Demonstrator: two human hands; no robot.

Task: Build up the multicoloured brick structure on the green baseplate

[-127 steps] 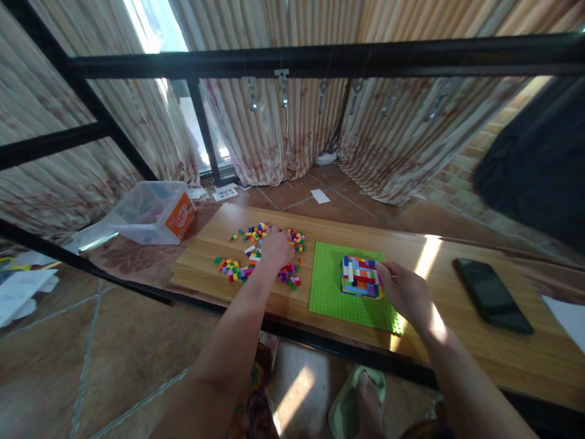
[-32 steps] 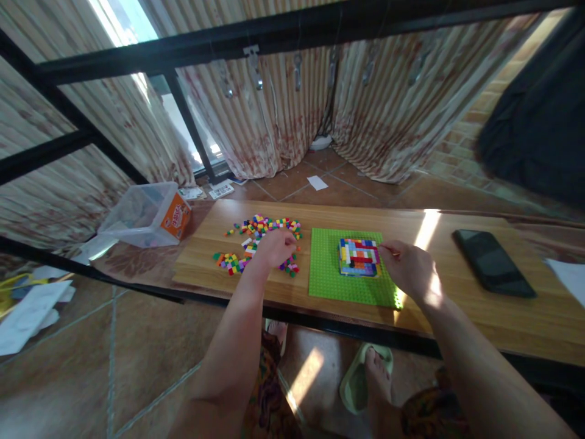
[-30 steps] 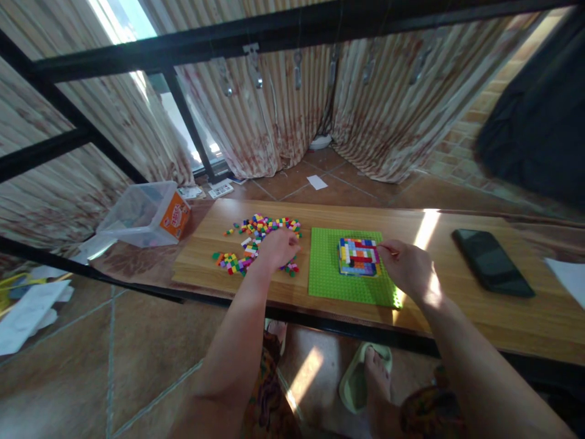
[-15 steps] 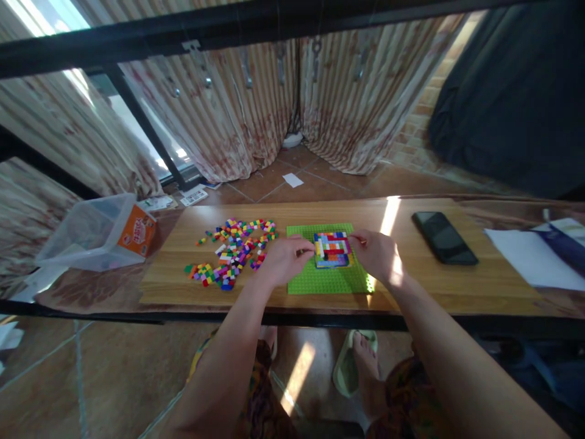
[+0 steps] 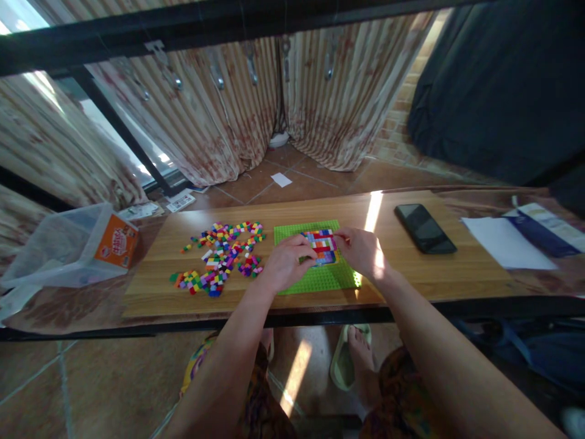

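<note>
A small multicoloured structure of toy bricks (image 5: 325, 248) sits on a green studded baseplate (image 5: 320, 283). Over its left side, my left hand (image 5: 289, 261) is closed, thumb and fingers drawn together and covering part of the bricks. At the structure's upper right edge my right hand (image 5: 361, 249) is closed in a pinch, fingertips touching or very close to the bricks. Anything between the fingertips of either hand is too small to make out. Left of the baseplate lies a spread of loose toy bricks (image 5: 223, 259) in many colours.
The wooden board (image 5: 375, 286) carries a black phone (image 5: 425, 228) on the right. White paper (image 5: 507, 242) lies beyond its right end. A clear plastic box (image 5: 68, 250) with an orange label stands at the left. Striped curtains (image 5: 219, 116) hang behind.
My left hand has moved in over the left part of the brick structure, hiding more of it. My right hand stays by the right edge. The whole view has shifted slightly.
</note>
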